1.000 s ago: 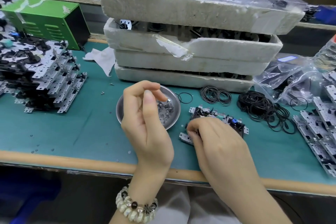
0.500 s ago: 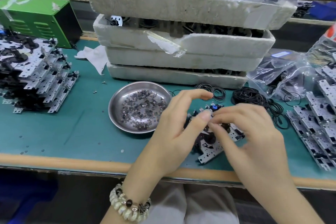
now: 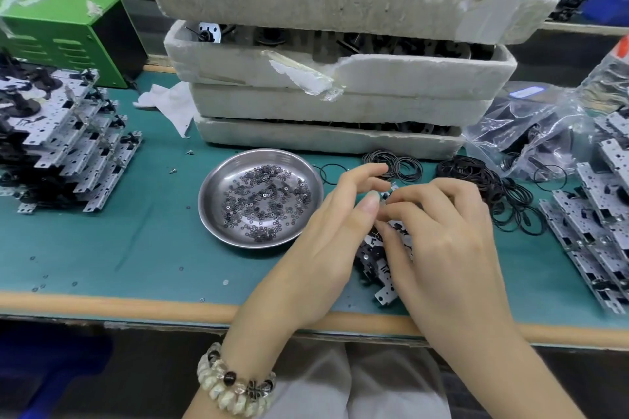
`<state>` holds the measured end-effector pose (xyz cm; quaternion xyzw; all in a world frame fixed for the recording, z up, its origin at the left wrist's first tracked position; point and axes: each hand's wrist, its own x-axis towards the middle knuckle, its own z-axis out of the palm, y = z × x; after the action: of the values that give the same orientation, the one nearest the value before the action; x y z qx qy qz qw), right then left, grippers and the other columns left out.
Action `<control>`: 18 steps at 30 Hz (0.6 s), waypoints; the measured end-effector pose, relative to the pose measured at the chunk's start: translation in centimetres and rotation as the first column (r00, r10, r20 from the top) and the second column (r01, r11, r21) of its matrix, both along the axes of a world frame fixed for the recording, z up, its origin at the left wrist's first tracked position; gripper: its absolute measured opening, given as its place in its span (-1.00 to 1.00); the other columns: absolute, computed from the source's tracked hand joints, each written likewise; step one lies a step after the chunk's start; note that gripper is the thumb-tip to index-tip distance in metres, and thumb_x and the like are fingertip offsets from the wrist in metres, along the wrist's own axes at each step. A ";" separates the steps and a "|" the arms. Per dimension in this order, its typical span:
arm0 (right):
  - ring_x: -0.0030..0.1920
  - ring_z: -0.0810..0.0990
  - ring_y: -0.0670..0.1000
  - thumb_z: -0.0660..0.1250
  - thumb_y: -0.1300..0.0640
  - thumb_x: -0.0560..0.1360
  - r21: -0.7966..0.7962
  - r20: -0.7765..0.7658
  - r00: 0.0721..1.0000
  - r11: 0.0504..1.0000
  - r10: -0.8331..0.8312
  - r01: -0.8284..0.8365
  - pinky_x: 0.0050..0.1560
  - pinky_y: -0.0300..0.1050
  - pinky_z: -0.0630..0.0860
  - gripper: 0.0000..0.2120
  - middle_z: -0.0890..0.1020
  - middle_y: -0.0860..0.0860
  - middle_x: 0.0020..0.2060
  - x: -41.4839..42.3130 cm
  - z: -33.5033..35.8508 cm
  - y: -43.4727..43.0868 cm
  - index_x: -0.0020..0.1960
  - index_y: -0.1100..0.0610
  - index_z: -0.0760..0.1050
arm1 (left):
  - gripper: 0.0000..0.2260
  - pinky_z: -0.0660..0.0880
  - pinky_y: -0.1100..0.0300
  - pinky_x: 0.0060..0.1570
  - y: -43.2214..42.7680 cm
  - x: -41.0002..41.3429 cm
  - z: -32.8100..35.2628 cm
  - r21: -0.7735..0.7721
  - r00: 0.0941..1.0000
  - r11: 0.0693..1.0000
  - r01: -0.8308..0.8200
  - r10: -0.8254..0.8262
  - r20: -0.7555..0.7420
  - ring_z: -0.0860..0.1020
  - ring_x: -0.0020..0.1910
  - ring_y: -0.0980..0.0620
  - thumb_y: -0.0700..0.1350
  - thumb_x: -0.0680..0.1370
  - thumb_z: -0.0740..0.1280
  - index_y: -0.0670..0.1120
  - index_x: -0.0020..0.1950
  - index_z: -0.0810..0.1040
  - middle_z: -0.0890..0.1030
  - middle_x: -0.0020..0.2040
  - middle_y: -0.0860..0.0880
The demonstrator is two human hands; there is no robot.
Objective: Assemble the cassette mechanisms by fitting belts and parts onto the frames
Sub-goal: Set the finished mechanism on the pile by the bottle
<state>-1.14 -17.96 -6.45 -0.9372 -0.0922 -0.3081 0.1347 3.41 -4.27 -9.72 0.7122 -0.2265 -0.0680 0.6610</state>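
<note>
A cassette mechanism (image 3: 374, 260), a silver metal frame with black parts, is tilted up off the green mat near the front edge. My right hand (image 3: 442, 245) grips it from the right, fingers curled over its top. My left hand (image 3: 323, 235) comes in from the left, its thumb tip meeting the right fingertips above the frame, its index finger stretched out. Whether it pinches a small part is hidden. A steel dish (image 3: 212, 201) of several tiny washers sits just left of my hands. Black belts (image 3: 476, 180) lie piled behind the right hand.
Stacked mechanisms (image 3: 68, 146) stand at the left, and more frames (image 3: 595, 214) lie in rows at the right. White foam trays (image 3: 340, 105) are stacked behind the dish. A green box (image 3: 61, 34), a plastic bag (image 3: 531, 126) and small belt coils (image 3: 405, 163) sit around them.
My left hand left the washer dish and moved right to the mechanism. My right hand lifted and tilted the mechanism nearer the front edge.
</note>
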 end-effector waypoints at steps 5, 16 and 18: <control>0.03 0.53 0.27 0.35 0.23 0.51 -0.081 0.042 0.999 0.996 -0.026 0.030 -0.05 0.10 0.38 -0.90 0.65 0.06 -0.08 -0.2 0.1 0.2 -0.13 0.21 0.63 | -0.50 0.33 0.09 0.26 -0.1 0.0 -0.2 0.004 1.000 1.000 -0.009 0.009 -0.019 0.39 0.41 0.23 0.46 0.55 0.03 0.31 0.42 0.34 0.51 0.34 0.20; 0.02 0.54 0.27 0.38 0.29 0.50 -0.148 0.065 0.997 0.988 -0.035 0.044 -0.06 0.07 0.35 -0.94 0.65 0.09 -0.09 -0.2 -0.2 0.4 -0.15 0.23 0.61 | -0.49 0.32 0.05 0.30 -0.1 0.4 -0.5 0.011 1.000 1.000 -0.007 0.007 -0.009 0.40 0.42 0.17 0.47 0.54 0.04 0.31 0.41 0.35 0.53 0.33 0.19; 0.01 0.55 0.27 0.40 0.31 0.47 -0.166 0.071 0.997 0.985 -0.030 0.041 -0.06 0.07 0.35 -0.96 0.64 0.10 -0.11 -0.1 -0.2 0.4 -0.15 0.23 0.61 | -0.50 0.32 0.07 0.28 0.0 0.3 -0.5 0.031 1.000 1.000 0.006 -0.006 0.014 0.39 0.42 0.18 0.45 0.56 0.02 0.30 0.42 0.34 0.53 0.33 0.21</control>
<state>-1.29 -17.55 -6.67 -0.9357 -0.1056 -0.3334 0.0469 3.66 -4.29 -10.23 0.7219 -0.2323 -0.0683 0.6482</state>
